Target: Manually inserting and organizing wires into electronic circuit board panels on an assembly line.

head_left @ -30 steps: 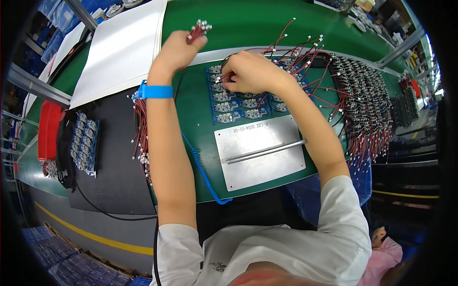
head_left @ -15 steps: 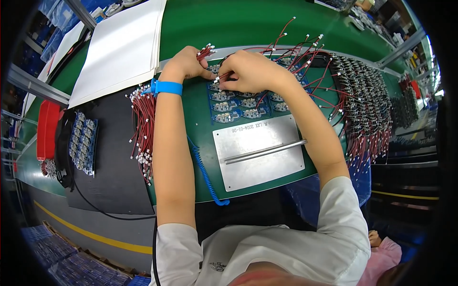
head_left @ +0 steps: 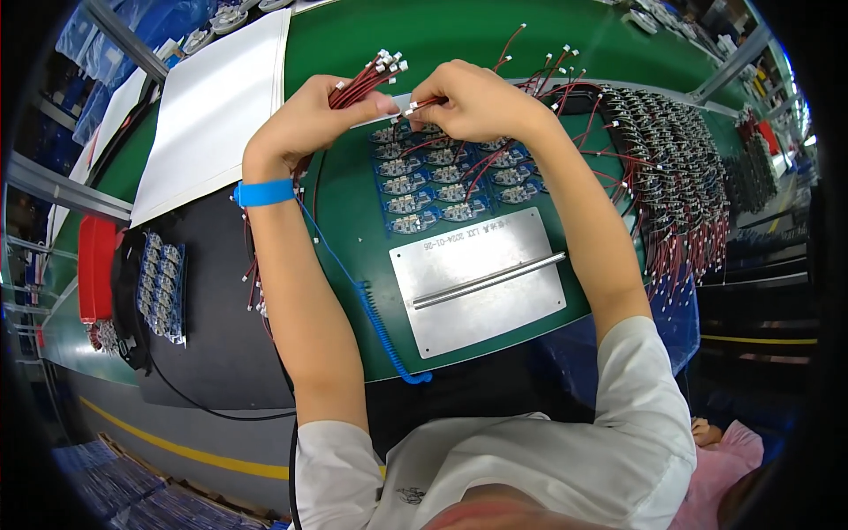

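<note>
My left hand [head_left: 309, 119] is closed around a bundle of red and black cables [head_left: 364, 84] whose white connectors fan out past the fingers. Its thumb points toward my right hand [head_left: 477, 102], which pinches a single cable with a white connector [head_left: 409, 112] at its tip. Both hands are over the far rows of blue circuit boards [head_left: 442, 184], a joined panel on the green bench. Several red and black cables stand up from the boards beyond and beside my right hand. My right fingertips are partly hidden behind the hand.
A metal plate with a rod [head_left: 481, 291] lies nearest me, beside a coiled blue cord [head_left: 380, 322] from my wrist strap [head_left: 267, 193]. Finished-looking wired boards [head_left: 671, 168] are stacked at right. Another board panel [head_left: 162, 287] rests on the black mat [head_left: 221, 353]; white sheets [head_left: 216, 106] lie far left.
My left hand has moved left, and more of its cable bundle shows. My right hand has lifted slightly away from the boards, still pinching a cable. The view has shifted slightly.
</note>
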Demonstrator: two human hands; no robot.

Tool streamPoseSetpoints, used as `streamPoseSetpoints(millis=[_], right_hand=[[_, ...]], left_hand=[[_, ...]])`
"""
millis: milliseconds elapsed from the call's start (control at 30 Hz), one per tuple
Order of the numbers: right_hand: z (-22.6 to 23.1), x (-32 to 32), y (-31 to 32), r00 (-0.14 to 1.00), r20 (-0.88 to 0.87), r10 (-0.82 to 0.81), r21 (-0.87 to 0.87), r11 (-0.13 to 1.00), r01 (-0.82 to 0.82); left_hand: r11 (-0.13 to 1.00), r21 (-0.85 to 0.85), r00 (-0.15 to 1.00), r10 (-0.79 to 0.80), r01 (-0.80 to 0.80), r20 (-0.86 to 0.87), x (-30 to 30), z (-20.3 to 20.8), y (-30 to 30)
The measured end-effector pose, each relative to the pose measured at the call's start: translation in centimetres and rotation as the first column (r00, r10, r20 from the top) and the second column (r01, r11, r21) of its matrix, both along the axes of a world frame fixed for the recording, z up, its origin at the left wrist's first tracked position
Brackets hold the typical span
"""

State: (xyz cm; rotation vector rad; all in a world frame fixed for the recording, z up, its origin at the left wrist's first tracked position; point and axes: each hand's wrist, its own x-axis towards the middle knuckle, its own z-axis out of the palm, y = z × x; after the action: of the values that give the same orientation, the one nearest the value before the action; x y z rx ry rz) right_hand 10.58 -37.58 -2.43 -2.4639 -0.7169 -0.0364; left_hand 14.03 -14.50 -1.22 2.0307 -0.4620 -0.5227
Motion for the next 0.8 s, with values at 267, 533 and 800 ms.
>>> streamPoseSetpoints(millis=[267, 533, 800], right_hand=[[-0.8, 0.8, 0.6, 0.987, 0.156, -0.049, 0.110, 0.993, 0.032], [-1.1, 0.7, 1.0, 0.988, 0.149, 0.037, 0.119, 0.991, -0.055], [-2.5, -0.7, 2.9, 0.985, -0.018, 0.170, -0.198, 0.965, -0.170]], left_hand=[[0.991, -0.013, 0.971, -0.126, 0.131, 0.203, 1.0, -2.0, 0.2], [1.000, -0.007, 0.976, -0.003, 0.004, 0.220, 1.1, -1.9, 0.8], [0.947, 0.185, 0.942, 0.211, -0.264, 0.262, 3.7, -5.4, 0.8]])
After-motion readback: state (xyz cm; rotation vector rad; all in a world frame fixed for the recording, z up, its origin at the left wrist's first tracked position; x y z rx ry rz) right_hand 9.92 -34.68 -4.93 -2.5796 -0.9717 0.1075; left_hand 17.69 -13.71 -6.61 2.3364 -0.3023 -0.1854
